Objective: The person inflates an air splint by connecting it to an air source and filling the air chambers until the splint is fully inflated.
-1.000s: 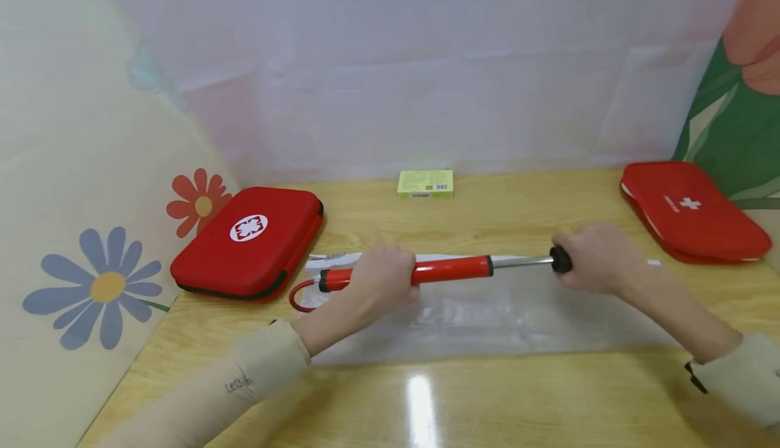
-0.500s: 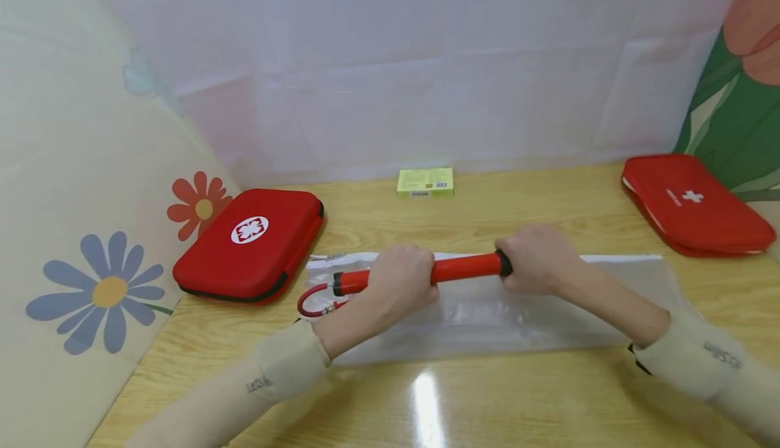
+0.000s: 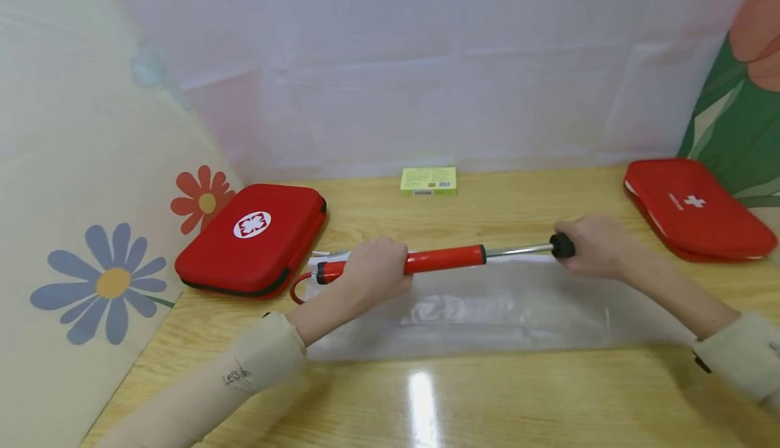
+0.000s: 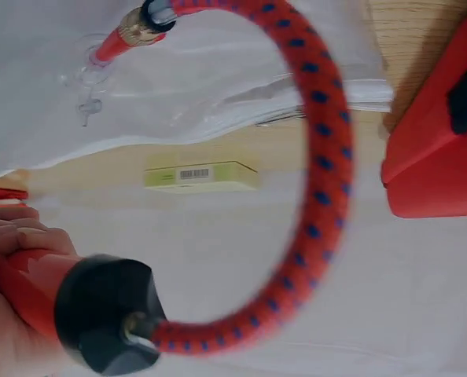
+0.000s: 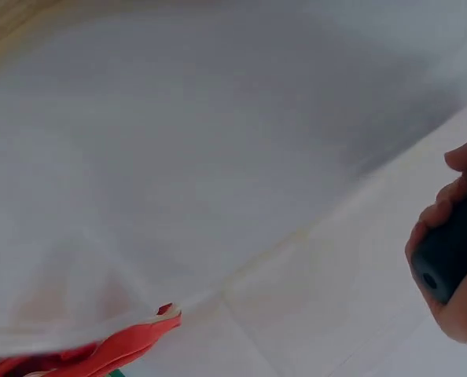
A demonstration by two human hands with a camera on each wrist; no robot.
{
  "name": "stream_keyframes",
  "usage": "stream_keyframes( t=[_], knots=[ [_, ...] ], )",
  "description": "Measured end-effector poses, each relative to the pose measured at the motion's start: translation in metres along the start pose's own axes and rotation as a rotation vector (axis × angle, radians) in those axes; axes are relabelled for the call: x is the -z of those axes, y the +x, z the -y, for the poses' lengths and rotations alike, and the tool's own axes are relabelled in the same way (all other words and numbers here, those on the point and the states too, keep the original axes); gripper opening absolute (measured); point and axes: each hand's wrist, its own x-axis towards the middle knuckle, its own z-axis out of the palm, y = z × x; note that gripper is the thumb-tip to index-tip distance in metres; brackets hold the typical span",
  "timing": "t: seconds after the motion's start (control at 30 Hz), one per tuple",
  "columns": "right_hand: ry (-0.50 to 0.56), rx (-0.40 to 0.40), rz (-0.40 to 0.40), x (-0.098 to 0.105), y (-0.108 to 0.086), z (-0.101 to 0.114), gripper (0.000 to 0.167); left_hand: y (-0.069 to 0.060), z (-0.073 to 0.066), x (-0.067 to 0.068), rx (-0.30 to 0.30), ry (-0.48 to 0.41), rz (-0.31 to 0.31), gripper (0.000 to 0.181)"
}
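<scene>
My left hand [image 3: 376, 271] grips the red barrel of a hand pump [image 3: 447, 258], held nearly level above a clear plastic bag [image 3: 475, 319]. My right hand [image 3: 594, 248] is curled round the black pump handle [image 3: 562, 245], with the metal rod drawn out of the barrel. In the left wrist view a red hose with blue flecks [image 4: 321, 165] loops from the black pump end [image 4: 108, 314] to a brass fitting at a valve on the bag [image 4: 218, 94]. The right wrist view shows fingers round the dark handle [image 5: 454, 243].
A red hard case [image 3: 252, 241] with a white emblem lies at the left on the wooden table [image 3: 341, 407]. Behind the bag is a small yellow-green box [image 3: 428, 181]. A red pouch [image 3: 701, 208] with a white cross lies at the right, near the flowered backdrop.
The rod was out one second ago and pushed in half a second ago. Now my right hand has moved right again, and the rod is out. My left hand has shifted slightly left with the barrel.
</scene>
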Motion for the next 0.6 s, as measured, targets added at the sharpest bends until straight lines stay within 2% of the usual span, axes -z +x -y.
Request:
stream_keyframes(
  t=[0.1,0.17,0.23,0.37,0.6],
  knots=[
    [-0.054,-0.030,0.009,0.005,0.002,0.002,0.024,0.002,-0.007,0.003,-0.010,-0.002,-0.034,0.017],
    [-0.075,-0.047,0.037,0.007,0.006,0.012,0.023,0.004,-0.013,0.004,-0.022,-0.002,-0.060,0.016],
    [-0.081,-0.051,0.060,0.008,0.012,0.024,0.021,0.005,-0.019,0.005,-0.010,-0.007,-0.075,0.016],
    [-0.077,-0.046,0.089,0.010,0.022,0.046,0.020,0.007,-0.026,0.007,0.019,-0.011,-0.069,0.019],
    [-0.073,-0.024,0.139,0.010,0.038,0.075,0.024,0.009,-0.038,0.009,-0.012,-0.039,-0.052,0.022]
  ],
)
